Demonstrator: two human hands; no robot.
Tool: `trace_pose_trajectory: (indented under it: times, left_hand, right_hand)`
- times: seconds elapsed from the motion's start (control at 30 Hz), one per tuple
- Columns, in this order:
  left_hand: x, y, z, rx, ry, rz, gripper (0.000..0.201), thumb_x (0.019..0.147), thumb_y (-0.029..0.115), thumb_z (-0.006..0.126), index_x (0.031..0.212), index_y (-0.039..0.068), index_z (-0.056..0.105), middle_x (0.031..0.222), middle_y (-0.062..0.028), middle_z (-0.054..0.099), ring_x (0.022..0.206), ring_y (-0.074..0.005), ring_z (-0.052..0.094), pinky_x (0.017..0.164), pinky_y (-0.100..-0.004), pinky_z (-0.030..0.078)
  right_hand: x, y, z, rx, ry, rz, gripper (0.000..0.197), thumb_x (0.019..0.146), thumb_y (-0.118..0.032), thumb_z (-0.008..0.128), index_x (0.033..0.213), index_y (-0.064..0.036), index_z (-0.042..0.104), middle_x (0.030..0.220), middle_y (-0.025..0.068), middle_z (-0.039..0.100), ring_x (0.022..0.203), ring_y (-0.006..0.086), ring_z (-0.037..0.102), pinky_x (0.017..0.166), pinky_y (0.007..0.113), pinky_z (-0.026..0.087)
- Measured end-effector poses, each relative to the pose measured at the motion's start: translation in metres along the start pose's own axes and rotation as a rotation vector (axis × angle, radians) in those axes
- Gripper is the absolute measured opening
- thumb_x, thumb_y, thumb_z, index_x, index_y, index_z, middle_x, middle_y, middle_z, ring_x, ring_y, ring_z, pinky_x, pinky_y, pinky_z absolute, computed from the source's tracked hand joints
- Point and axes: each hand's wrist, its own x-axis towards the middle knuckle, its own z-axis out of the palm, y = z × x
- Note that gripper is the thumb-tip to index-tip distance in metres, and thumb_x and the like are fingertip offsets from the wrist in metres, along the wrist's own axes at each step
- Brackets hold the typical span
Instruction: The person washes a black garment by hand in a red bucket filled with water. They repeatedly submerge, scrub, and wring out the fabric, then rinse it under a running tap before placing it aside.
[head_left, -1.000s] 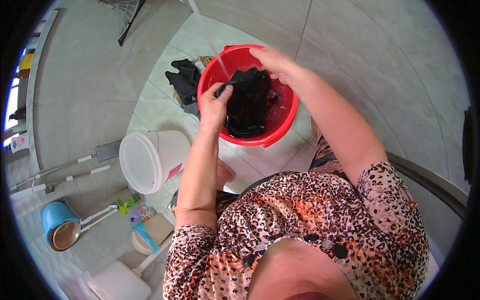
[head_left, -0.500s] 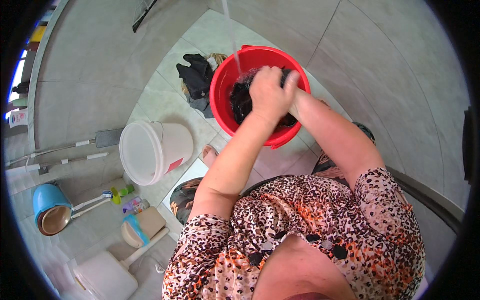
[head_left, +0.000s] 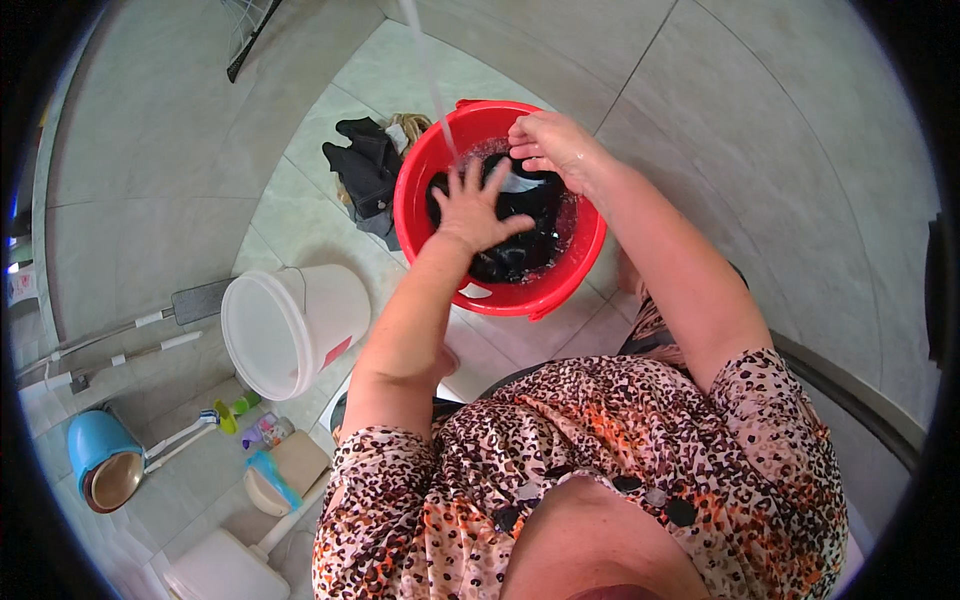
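Note:
A red bucket (head_left: pixel 585 255) stands on the tiled floor with wet black cloth (head_left: pixel 505 262) and water in it; a pale patch shows amid the black. A stream of water (head_left: pixel 430 92) falls in past the far left rim. With its fingers spread wide, my left hand (head_left: pixel 474 212) is over the cloth and holds nothing; whether the palm touches it is hidden. My right hand (head_left: pixel 548 148) is at the far right part of the bucket, over the rim side, its fingers bent but apart, with nothing seen in them.
Dark clothes (head_left: pixel 368 178) lie in a heap left of the bucket. A white bucket (head_left: pixel 338 305) is nearer on the left. Mop handles (head_left: pixel 120 340), a blue bucket (head_left: pixel 100 445) and bottles (head_left: pixel 268 430) stand farther left. Tiled walls (head_left: pixel 740 140) enclose the far and right sides.
My hands, pressed together above the bucket before, have come apart: the left over the cloth at the left, the right to the far right. The black cloth lies more spread out.

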Motion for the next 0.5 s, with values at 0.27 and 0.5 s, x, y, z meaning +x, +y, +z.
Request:
trace_pose_trajectory:
  times: [0.27, 0.5]
  left_hand:
    - [0.023, 0.035, 0.056, 0.333, -0.3, 0.078, 0.111, 0.065, 0.084, 0.053, 0.152, 0.032, 0.01, 0.158, -0.0145, 0.006, 0.142, -0.0474, 0.001, 0.103, -0.0756, 0.008]
    - [0.053, 0.015, 0.089, -0.056, -0.027, 0.021, 0.07, 0.076, 0.042, 0.067, 0.139, 0.018, 0.045, 0.142, -0.0141, 0.043, 0.134, -0.034, 0.036, 0.11, -0.0504, 0.029]
  right_hand:
    - [-0.021, -0.007, 0.01, -0.164, -0.139, 0.008, 0.025, 0.091, -0.028, 0.054, 0.098, -0.0048, 0.059, 0.096, 0.0059, 0.06, 0.088, 0.0144, 0.058, 0.075, 0.028, 0.049]
    - [-0.031, -0.014, 0.014, -0.075, -0.1, 0.066, 0.025, 0.094, -0.028, 0.053, 0.1, -0.0051, 0.059, 0.097, 0.006, 0.06, 0.087, 0.0149, 0.058, 0.074, 0.028, 0.05]
